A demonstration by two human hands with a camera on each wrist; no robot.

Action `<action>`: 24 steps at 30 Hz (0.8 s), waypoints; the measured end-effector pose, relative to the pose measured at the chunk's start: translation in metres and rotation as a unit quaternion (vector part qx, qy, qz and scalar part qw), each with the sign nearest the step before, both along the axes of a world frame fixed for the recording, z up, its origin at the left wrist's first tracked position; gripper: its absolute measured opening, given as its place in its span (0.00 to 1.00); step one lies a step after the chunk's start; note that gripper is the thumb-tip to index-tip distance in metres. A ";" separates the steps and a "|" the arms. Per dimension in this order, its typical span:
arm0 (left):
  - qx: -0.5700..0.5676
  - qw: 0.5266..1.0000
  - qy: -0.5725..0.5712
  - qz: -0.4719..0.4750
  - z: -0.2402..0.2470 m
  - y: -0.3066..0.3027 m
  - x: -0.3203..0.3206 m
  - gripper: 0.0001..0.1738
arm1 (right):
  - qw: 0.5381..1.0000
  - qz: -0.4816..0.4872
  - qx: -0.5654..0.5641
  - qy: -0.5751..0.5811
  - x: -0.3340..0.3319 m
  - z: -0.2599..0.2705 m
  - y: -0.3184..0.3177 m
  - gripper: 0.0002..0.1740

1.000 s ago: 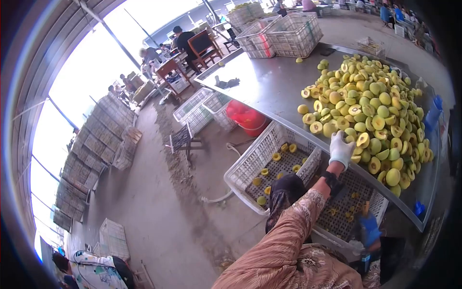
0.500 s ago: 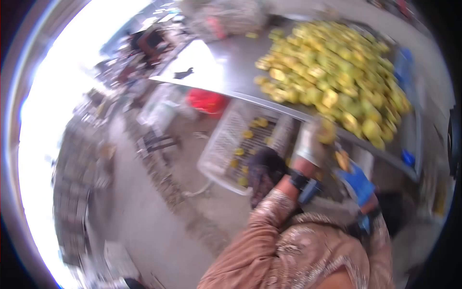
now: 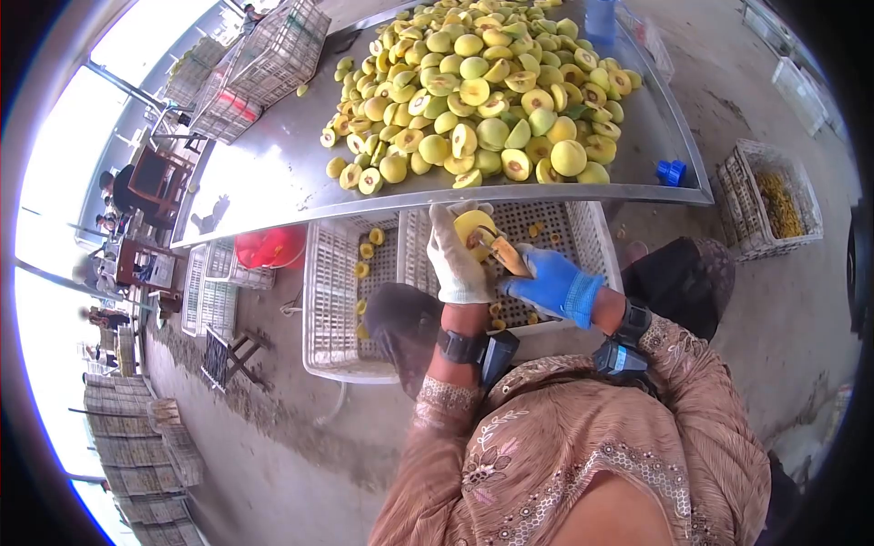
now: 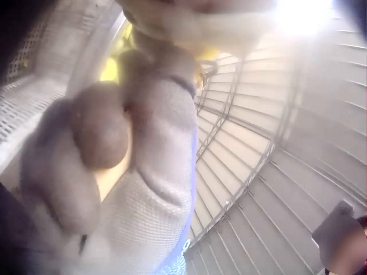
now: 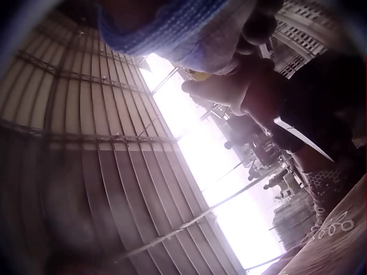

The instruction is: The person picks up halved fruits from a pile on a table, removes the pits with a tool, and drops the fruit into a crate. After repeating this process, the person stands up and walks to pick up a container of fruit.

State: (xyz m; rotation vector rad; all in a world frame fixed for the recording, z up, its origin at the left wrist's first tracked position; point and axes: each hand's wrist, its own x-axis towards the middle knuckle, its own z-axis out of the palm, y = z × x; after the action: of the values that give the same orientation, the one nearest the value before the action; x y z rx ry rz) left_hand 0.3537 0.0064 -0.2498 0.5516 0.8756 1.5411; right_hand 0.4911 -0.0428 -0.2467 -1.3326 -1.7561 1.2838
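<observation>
**Fruit half held over the crates, tool at its cut face**

The left hand [image 3: 460, 264], in a white knitted glove, holds a halved yellow fruit [image 3: 475, 225] just below the front edge of the stainless steel desk [image 3: 273, 173]. Its fingers are curled round the fruit from the left and grasp it, with the cut face turned toward the other hand. In the left wrist view the glove [image 4: 132, 189] fills the picture and is too blurred to show more.

The right hand [image 3: 555, 284], in a blue glove, has its fingers clenched on a small tool with an orange-brown handle [image 3: 508, 255]. The tip of the tool touches the fruit's cut face.

Both hands are above a white plastic lattice crate [image 3: 332, 300], which has a few yellow pieces lying on its floor. A heap of yellow-green fruit halves [image 3: 492, 82] covers the far part of the desk, and a blue cap [image 3: 671, 171] lies near the desk's right corner. A red bucket [image 3: 269, 246] stands under the desk to the left. A smaller white basket of yellow scraps [image 3: 769, 196] sits on the floor, well apart to the right.
</observation>
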 end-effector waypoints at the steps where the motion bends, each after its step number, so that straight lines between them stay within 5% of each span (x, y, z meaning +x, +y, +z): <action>1: 0.006 1.000 0.007 -0.003 0.005 -0.005 0.001 0.33 | 1.000 0.000 0.022 -0.020 -0.001 -0.004 0.000 0.24; 7: 0.000 0.997 0.075 -0.013 0.008 -0.013 0.010 0.29 | 0.988 -0.020 0.151 -0.024 -0.011 -0.023 -0.004 0.24; 10: -0.004 0.996 0.062 -0.058 0.003 -0.013 0.006 0.30 | 0.981 0.040 -0.186 0.023 0.002 0.029 -0.008 0.22; 15: -0.002 0.985 0.108 -0.136 -0.013 -0.006 0.000 0.26 | 0.946 0.074 -0.291 0.124 0.008 0.026 -0.011 0.16; 24: 0.034 0.972 -0.054 -0.226 0.002 -0.008 0.020 0.23 | 0.820 0.147 -0.423 0.358 0.024 -0.005 -0.010 0.10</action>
State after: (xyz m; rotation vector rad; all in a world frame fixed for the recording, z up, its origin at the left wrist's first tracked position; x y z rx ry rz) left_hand 0.3736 -0.0016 -0.2475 0.6582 0.5653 1.1732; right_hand 0.5151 -0.0527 -0.2518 -0.7402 -0.8571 2.5109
